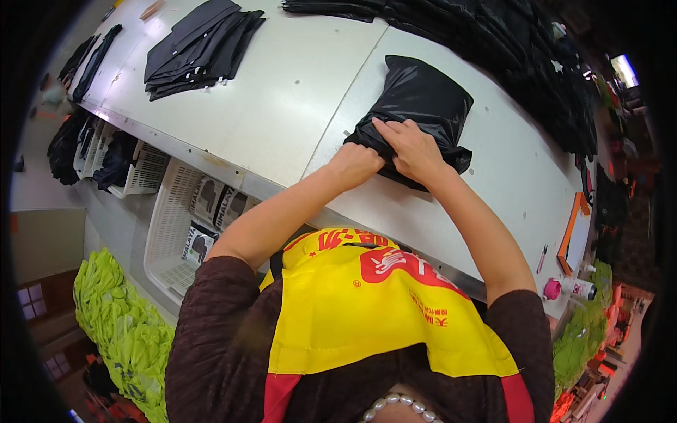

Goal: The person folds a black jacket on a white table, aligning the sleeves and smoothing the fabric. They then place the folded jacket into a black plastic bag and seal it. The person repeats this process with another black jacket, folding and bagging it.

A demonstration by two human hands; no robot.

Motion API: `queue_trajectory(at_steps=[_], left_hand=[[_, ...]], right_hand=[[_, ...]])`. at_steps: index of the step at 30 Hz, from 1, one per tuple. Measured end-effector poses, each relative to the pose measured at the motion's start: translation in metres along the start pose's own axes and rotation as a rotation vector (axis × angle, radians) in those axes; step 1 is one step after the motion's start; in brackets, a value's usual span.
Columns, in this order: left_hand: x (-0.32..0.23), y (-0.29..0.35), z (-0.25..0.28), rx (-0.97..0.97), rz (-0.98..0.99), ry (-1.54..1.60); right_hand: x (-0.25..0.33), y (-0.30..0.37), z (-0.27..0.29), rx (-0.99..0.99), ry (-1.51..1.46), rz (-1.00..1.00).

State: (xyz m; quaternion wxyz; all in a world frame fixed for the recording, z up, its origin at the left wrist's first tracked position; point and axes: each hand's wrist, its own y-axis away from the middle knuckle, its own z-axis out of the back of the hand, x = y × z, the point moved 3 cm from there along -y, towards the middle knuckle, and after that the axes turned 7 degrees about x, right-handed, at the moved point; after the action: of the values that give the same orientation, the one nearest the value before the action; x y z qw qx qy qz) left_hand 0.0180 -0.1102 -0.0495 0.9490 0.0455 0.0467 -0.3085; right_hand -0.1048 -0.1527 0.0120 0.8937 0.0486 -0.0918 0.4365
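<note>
A filled, glossy black plastic bag (430, 92) lies on the white tabletop in front of me, its near edge creased and bunched. My left hand (363, 166) is closed in a fist on the bag's near left corner, gripping the plastic. Close beside it, my right hand (417, 149) grips the near edge from above, the index finger reaching left across the folded plastic. Its thumb is partly hidden. What fills the bag cannot be seen.
Folded black garments (201, 49) lie in a stack at the far left. More black plastic bags (486, 42) are heaped along the far right. Under the table edge, a white basket (166, 233) holds printed packages. An orange-edged board (572, 233) and a pink-lidded bottle (580, 289) lie at right.
</note>
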Motion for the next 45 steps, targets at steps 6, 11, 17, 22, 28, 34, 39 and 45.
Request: queue_trajectory(at_steps=[6, 11, 17, 22, 28, 34, 39, 45], left_hand=[[0.006, 0.008, 0.011, 0.004, -0.074, -0.099], [0.008, -0.001, 0.035, -0.008, -0.156, -0.162], [0.0, -0.006, 0.013, 0.0, -0.063, 0.117], [0.004, 0.002, 0.007, -0.007, 0.041, 0.221], [0.01, -0.002, 0.011, -0.021, 0.046, 0.164], [-0.004, -0.01, 0.016, 0.068, 0.026, 0.006], [-0.018, -0.021, 0.016, 0.153, 0.059, -0.018], [-0.006, -0.013, 0.014, 0.02, 0.139, 0.489]], right_hand=[[-0.008, 0.005, -0.027, 0.051, 0.122, -0.027], [-0.004, 0.0, -0.039, 0.214, 0.241, -0.015], [-0.035, -0.02, -0.047, 0.293, -0.183, 0.012], [-0.015, 0.017, 0.014, 0.169, -0.18, 0.088], [-0.021, 0.083, 0.008, 0.027, 0.526, -0.019], [-0.051, 0.073, -0.023, -0.016, 0.258, -0.008], [-0.062, 0.027, 0.028, 0.137, -0.056, -0.138], [-0.062, 0.021, 0.034, 0.294, -0.076, -0.178]])
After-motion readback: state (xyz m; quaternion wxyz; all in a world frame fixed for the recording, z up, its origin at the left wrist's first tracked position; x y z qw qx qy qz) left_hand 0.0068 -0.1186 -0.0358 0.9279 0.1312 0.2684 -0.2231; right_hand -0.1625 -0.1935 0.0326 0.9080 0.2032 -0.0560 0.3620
